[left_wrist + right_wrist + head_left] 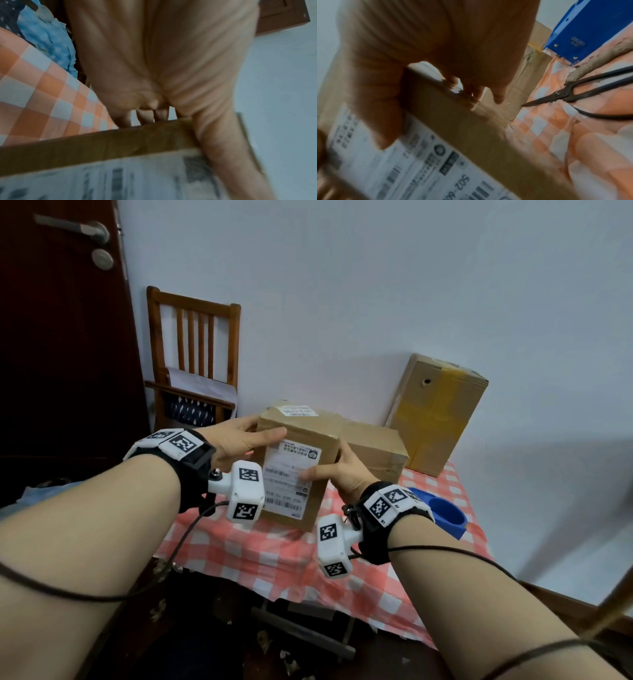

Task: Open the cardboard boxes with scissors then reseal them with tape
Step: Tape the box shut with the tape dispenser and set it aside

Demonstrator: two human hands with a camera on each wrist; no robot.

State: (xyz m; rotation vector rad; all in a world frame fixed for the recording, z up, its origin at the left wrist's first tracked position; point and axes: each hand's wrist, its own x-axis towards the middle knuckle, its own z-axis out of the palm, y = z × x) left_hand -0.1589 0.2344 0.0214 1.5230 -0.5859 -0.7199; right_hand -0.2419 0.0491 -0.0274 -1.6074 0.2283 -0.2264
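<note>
A small cardboard box [301,440] with a white shipping label [289,477] is held tilted above the checked tablecloth [260,556]. My left hand [239,440] grips its left side, thumb on the labelled face, fingers behind. My right hand [337,470] grips the right side, thumb on the label. In the left wrist view the box edge [102,143] runs under my left hand [154,67]. The right wrist view shows the box [453,121] in my right hand [436,47], with dark scissors [559,94] lying on the cloth and a blue tape dispenser [590,29] beyond them.
A flat cardboard box [376,450] lies behind the held one. A taller box with yellow tape [438,412] leans against the wall. The blue tape dispenser [445,511] sits at the table's right. A wooden chair [191,361] and a dark door [61,337] stand to the left.
</note>
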